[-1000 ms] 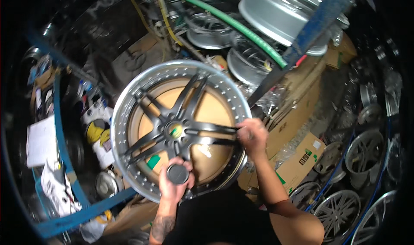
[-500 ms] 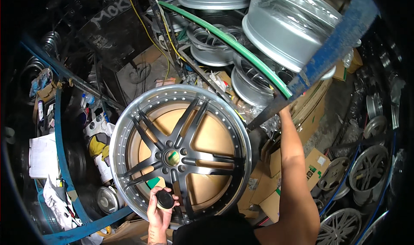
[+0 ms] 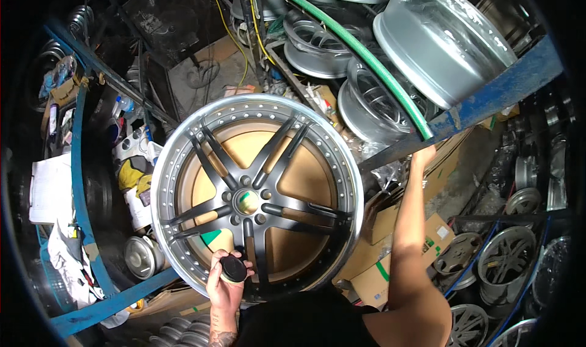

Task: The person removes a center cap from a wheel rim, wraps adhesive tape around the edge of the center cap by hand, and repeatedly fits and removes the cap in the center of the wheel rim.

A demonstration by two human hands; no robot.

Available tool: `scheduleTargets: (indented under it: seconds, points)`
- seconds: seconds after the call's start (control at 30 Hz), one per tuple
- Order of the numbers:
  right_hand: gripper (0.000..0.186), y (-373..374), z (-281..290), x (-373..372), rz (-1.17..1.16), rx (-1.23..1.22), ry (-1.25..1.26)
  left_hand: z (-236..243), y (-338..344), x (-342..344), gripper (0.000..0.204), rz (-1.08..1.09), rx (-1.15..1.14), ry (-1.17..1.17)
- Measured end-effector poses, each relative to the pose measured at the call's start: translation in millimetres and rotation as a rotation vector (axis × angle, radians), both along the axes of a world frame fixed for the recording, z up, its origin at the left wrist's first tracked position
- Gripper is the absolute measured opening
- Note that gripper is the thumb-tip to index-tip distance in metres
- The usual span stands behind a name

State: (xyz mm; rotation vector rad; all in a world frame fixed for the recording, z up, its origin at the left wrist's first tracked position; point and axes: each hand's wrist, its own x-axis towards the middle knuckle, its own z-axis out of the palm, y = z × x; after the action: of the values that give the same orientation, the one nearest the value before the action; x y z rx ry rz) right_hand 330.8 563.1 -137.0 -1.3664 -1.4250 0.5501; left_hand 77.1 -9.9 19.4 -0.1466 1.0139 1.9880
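A large alloy wheel (image 3: 278, 214) with dark twin spokes, a polished lip and a ring of bolts lies face up before me, cardboard showing through its openings. My left hand (image 3: 221, 286) grips a small round black-topped disc with a pale side (image 3: 232, 268) over the wheel's lower left spokes. My right arm reaches to the upper right; my right hand (image 3: 423, 153) is at the underside of a blue metal beam (image 3: 513, 81), by the end of a green hose (image 3: 366, 51). Its fingers are mostly hidden there, so I cannot tell what they hold.
Silver wheels (image 3: 436, 54) are stacked behind the hose. More wheels (image 3: 505, 255) stand on racks at right. Cardboard boxes (image 3: 372, 280) lie below my right arm. A blue frame (image 3: 82, 206) borders papers and clutter (image 3: 52, 191) at left. A yellow cable (image 3: 243, 54) runs through the back.
My right hand has left the wheel's rim and reached up and right to the beam. My left hand still holds the disc, a little lower in view. The view has shifted.
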Motion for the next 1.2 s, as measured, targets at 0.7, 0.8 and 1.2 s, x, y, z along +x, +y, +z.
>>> scheduleTargets:
  seconds: [0.7,0.8,1.2]
  points:
    - [0.045,-455.2,190.0,-108.5,1.043,0.100,0.278,70.7,18.5,7.9,0.033,-0.116,-0.208,1.558]
    - [0.044,-460.4,200.8,-110.8,1.092,0.159,0.112,63.2,4.6,5.3,0.025,0.023,-0.206,1.619]
    - [0.048,-470.9,226.0,-129.7,1.235,-0.118,-0.186,34.2,-25.2,-1.5,0.013,0.024,-0.149,1.317]
